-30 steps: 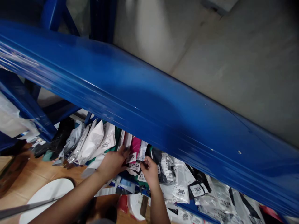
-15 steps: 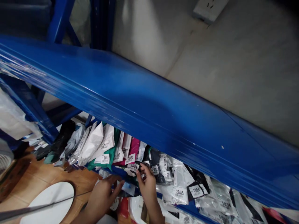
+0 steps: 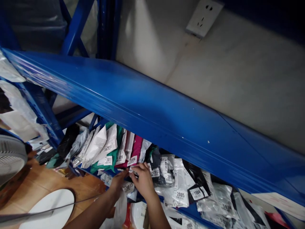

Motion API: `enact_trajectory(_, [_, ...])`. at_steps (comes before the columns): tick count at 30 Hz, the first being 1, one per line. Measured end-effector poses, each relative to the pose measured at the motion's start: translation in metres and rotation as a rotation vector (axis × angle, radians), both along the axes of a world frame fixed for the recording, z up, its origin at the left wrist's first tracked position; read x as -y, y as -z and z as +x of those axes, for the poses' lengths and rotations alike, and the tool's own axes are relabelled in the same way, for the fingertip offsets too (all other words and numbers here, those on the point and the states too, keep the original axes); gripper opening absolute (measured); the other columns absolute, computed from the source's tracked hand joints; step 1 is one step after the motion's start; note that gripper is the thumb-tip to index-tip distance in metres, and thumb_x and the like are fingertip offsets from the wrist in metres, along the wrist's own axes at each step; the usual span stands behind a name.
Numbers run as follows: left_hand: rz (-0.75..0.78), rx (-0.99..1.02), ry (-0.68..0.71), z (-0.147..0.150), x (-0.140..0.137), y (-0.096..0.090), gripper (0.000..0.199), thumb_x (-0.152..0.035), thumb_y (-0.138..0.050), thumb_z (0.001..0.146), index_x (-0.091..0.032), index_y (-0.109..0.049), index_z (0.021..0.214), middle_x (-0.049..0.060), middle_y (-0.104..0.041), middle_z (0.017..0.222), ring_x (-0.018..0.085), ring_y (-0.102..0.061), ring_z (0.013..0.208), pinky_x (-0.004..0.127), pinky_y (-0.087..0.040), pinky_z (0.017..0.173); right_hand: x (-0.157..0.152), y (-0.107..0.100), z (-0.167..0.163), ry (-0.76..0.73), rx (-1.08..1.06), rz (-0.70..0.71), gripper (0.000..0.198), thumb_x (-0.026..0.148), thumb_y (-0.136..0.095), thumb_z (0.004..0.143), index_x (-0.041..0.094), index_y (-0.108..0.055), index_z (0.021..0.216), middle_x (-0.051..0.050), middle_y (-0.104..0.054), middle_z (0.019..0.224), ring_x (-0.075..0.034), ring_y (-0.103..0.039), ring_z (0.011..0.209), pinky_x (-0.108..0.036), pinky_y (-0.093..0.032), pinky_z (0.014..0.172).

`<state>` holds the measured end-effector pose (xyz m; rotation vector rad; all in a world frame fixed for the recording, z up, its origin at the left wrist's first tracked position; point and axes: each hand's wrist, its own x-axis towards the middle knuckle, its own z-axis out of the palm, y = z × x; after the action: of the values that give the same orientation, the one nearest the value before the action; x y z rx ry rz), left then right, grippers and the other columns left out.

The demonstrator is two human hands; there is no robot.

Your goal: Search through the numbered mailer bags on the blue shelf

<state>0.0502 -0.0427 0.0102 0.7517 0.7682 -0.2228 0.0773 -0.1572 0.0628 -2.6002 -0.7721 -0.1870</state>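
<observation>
The left hand (image 3: 118,182) and the right hand (image 3: 144,182) meet, near each other, at the front of a row of labelled plastic bags on a blue metal shelf (image 3: 190,212). A translucent whitish plastic bag with a white label reading 3013 (image 3: 129,187) hangs just below the left hand's fingers, between the two forearms. The left grip is partly hidden, so I cannot tell whether it is closed on that bag. The right hand's fingers are bent over the front edge of the row, a pale label partly showing beside them; whether this grip pinches anything cannot be told.

Just beyond the fingertips stands a magenta plastic bag labelled 3006 (image 3: 137,147). To its left is a green plastic bag labelled 3011 (image 3: 115,155); to the right of the right hand lie a dark grey bag labelled 2012 (image 3: 156,161) and a clear, whitish bag labelled 2005 (image 3: 180,184). A broad blue metal beam (image 3: 143,98) crosses above the row.
</observation>
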Motion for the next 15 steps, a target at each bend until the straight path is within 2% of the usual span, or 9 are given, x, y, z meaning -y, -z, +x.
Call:
enact_trajectory(3, [-0.149, -0.048, -0.001, 0.001, 0.002, -0.001, 0.013, -0.029, -0.065, 0.074, -0.017, -0.059, 0.074, 0.002, -0.068, 0.055, 0.019, -0.064, 0.048, 0.028, -0.051, 0.049, -0.011, 0.0, 0.001, -0.002, -0.017, -0.107, 0.014, 0.021, -0.071, 0.07, 0.024, -0.068, 0.083, -0.005, -0.064, 0.087, -0.026, -0.057, 0.089, -0.039, -0.05, 0.079])
enact_trajectory(6, [-0.154, -0.065, -0.028, 0.002, 0.001, -0.001, 0.01, -0.025, -0.063, 0.078, -0.016, -0.059, 0.074, 0.001, -0.067, 0.053, 0.017, -0.064, 0.048, 0.025, -0.051, 0.051, -0.015, 0.008, 0.002, 0.02, 0.01, -0.129, 0.015, 0.015, -0.071, 0.07, 0.023, -0.068, 0.083, -0.005, -0.065, 0.087, -0.024, -0.058, 0.088, -0.035, -0.049, 0.076])
enact_trajectory(11, [-0.123, -0.1, -0.052, 0.004, -0.001, -0.003, 0.009, -0.019, -0.062, 0.076, -0.015, -0.06, 0.069, 0.002, -0.066, 0.052, 0.018, -0.063, 0.046, 0.026, -0.049, 0.048, -0.015, 0.016, -0.001, 0.026, -0.041, -0.011, 0.012, 0.014, -0.061, 0.079, 0.023, -0.069, 0.079, -0.003, -0.065, 0.084, -0.02, -0.056, 0.087, -0.03, -0.045, 0.077])
enact_trajectory(15, [-0.071, -0.094, -0.077, 0.006, -0.001, -0.001, 0.01, -0.018, -0.069, 0.067, -0.014, -0.06, 0.063, 0.002, -0.065, 0.049, 0.018, -0.059, 0.04, 0.027, -0.047, 0.045, -0.013, 0.023, -0.003, 0.064, -0.081, 0.104, 0.015, 0.013, -0.057, 0.08, 0.021, -0.068, 0.077, -0.003, -0.063, 0.085, -0.019, -0.056, 0.087, -0.028, -0.044, 0.075])
